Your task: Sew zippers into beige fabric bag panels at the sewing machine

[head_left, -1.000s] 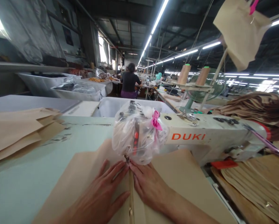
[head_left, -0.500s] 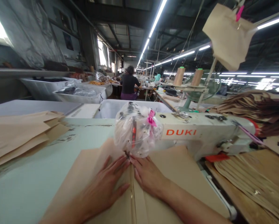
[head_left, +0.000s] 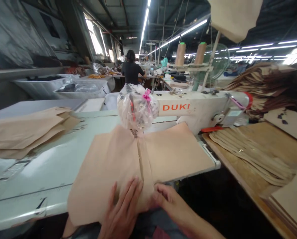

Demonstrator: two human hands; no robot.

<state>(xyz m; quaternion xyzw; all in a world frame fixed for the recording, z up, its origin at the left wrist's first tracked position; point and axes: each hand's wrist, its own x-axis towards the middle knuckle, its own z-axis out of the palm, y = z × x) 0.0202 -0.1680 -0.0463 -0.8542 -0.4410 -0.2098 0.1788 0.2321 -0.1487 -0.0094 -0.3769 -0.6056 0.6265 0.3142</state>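
Note:
A tan fabric panel (head_left: 108, 159) lies on the machine bed, its near edge hanging over the table's front. Down its middle runs a narrow brownish strip (head_left: 140, 159) with a small shiny spot, which looks like a zipper. The far end of this strip sits under the presser foot (head_left: 134, 132) of the sewing machine (head_left: 200, 104), whose head is wrapped in clear plastic. My left hand (head_left: 126, 205) rests flat on the panel, fingers stretched beside the strip. At the panel's near right edge, my right hand (head_left: 167, 199) has its fingers closed on the fabric.
Tan pieces (head_left: 26, 127) are stacked on the left of the table (head_left: 49, 172). A wooden side table (head_left: 285, 142) holds a bundle of tan strips (head_left: 248, 156). Thread cones (head_left: 180, 54) stand behind the machine. A person (head_left: 131, 69) sits farther back.
Both hands have moved back from the presser foot to the panel's near edge. My right hand has closed on the edge. The view has tipped downward and shows more of the table front.

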